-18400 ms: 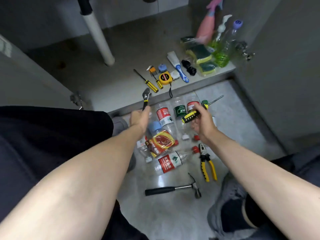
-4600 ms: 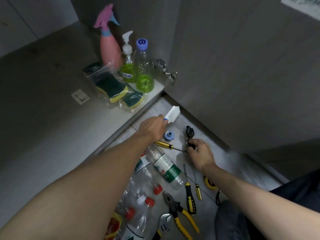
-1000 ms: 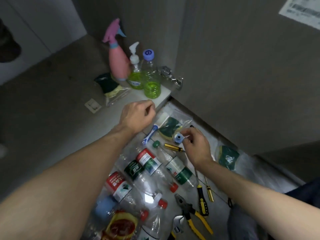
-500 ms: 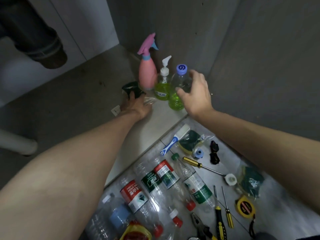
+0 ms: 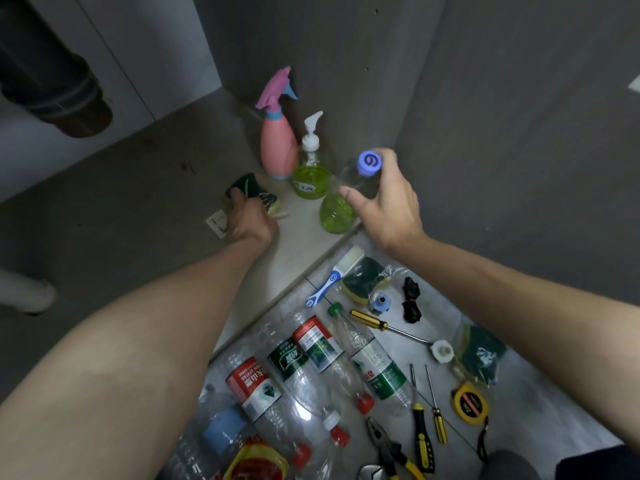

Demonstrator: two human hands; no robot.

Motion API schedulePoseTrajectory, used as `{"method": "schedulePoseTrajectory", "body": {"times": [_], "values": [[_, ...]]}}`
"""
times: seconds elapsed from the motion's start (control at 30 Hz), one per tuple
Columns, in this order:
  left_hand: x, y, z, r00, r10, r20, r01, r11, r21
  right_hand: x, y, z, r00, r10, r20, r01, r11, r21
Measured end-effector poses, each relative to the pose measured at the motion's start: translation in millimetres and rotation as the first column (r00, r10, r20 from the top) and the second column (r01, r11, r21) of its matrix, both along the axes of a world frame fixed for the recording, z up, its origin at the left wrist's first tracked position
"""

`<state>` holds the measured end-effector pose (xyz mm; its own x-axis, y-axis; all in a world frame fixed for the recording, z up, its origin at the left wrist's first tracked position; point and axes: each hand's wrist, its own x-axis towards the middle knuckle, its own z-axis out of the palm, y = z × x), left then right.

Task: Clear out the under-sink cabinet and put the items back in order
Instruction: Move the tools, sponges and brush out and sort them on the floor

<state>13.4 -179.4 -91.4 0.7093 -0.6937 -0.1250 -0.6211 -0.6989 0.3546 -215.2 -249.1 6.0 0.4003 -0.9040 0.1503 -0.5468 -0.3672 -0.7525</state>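
While both of my forearms reach forward over the tiled floor (image 5: 540, 403), the nearest items lie below them: pliers (image 5: 391, 452) with yellow handles, two yellow-and-black screwdrivers (image 5: 420, 424) lying side by side, and a yellow tape measure (image 5: 469, 403) just to their right. A group of clear plastic bottles (image 5: 304, 362) lies flat on the floor to the left of the tools, most with red or green labels and red or green caps. Farther on, a yellow-handled screwdriver (image 5: 372, 322) points toward a small white cap (image 5: 441, 349), with a bagged sponge (image 5: 479, 355) beside that cap. Near the cabinet edge lie a blue-and-white brush (image 5: 332, 278), a second bagged sponge (image 5: 363, 277), a small blue fitting (image 5: 381, 301) and a black clump (image 5: 411, 299) I cannot identify. My right hand (image 5: 384, 202) grips the clear bottle with green liquid (image 5: 334, 211) around its upper body, thumb on the near side and fingers curled behind; the bottle has a purple cap and tilts toward me at the front corner of the cabinet floor (image 5: 138, 209); I cannot tell whether its base touches the surface. My left hand (image 5: 247, 218) is on the cabinet floor, fingers closed on a green sponge in clear wrap (image 5: 251, 188). Behind these stand a green pump dispenser (image 5: 310, 173) and, just beyond it, a pink spray bottle (image 5: 278, 147) against the cabinet side wall. A dark drain pipe (image 5: 55, 84) hangs at the upper left.
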Motion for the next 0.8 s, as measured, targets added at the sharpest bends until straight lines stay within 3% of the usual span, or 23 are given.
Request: {"method": "schedulePoseTrajectory", "body": {"times": [0.17,0.33,0.4,0.5,0.6,0.7,0.8], "values": [[-33,21,14,0.999,-0.014,-0.052,-0.003,0.952,-0.307,-61,20,8,0.998,0.059,-0.012,-0.059,0.997,-0.041],[-104,69,9,0.921,-0.389,0.024,0.337,0.763,-0.552,-129,26,20,0.932,0.254,-0.257,-0.298,0.943,-0.148],[-141,86,4,0.852,-0.521,0.053,0.466,0.707,-0.531,-151,28,22,0.888,0.298,-0.350,-0.362,0.923,-0.132],[-202,111,-3,0.794,-0.607,0.037,0.558,0.703,-0.441,-181,42,18,0.839,0.330,-0.432,-0.402,0.911,-0.085],[-248,130,1,0.773,-0.603,-0.198,0.559,0.795,-0.236,-204,57,16,0.811,0.331,-0.482,-0.390,0.920,-0.026],[-270,139,20,0.747,-0.569,-0.344,0.605,0.796,-0.001,-213,67,21,0.811,0.317,-0.492,-0.373,0.928,-0.018],[-273,144,51,0.761,-0.490,-0.425,0.515,0.855,-0.063,-211,75,31,0.848,0.299,-0.437,-0.344,0.939,-0.026]]}}
